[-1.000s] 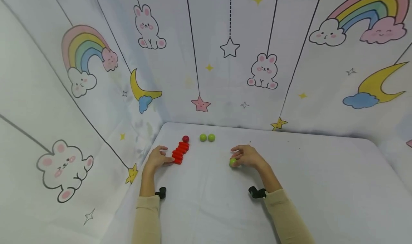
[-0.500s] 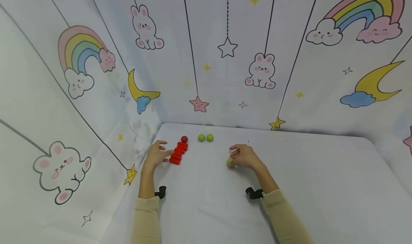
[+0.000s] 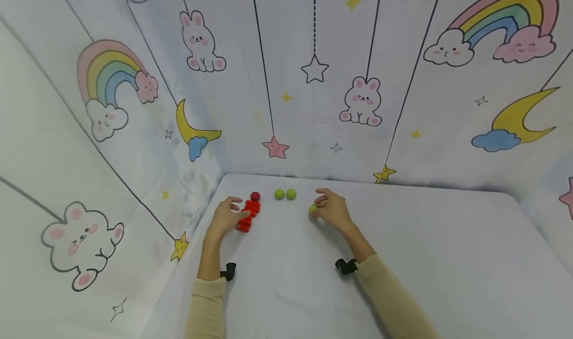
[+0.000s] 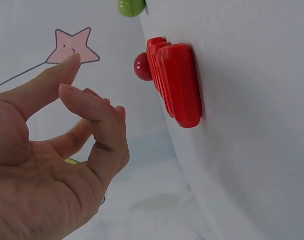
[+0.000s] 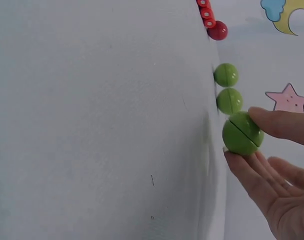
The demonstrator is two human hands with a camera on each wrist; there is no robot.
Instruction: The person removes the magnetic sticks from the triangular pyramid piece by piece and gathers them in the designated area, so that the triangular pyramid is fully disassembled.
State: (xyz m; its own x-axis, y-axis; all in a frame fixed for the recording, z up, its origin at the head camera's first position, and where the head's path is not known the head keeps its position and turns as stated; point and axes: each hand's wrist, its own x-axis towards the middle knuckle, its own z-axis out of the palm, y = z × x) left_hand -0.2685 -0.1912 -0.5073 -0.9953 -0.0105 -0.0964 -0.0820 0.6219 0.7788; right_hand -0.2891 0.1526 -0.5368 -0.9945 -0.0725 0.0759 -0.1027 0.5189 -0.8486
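Observation:
My right hand (image 3: 333,211) pinches a green ball (image 5: 243,133) between thumb and fingertips; a seam runs around the ball. In the head view the held green ball (image 3: 313,210) is partly covered by the fingers. The left hand (image 3: 226,218) holds nothing; its fingers are loosely bent, and the thumb overlaps a row of ridged red cylinders (image 3: 253,208) in the head view. In the left wrist view, thumb and index tip of that hand (image 4: 56,155) stand apart, beside the red cylinders (image 4: 179,85).
A dark red ball (image 3: 255,196) sits at the far end of the red row. To its right, a green ball (image 3: 279,194) and another green ball (image 3: 291,194) lie side by side near the back edge of the white table (image 3: 425,249). A printed cloth (image 3: 313,105) hangs behind.
The right hand has carried its green ball away from the body and to the left. The left hand has shifted from beside the red row's near end to over its middle.

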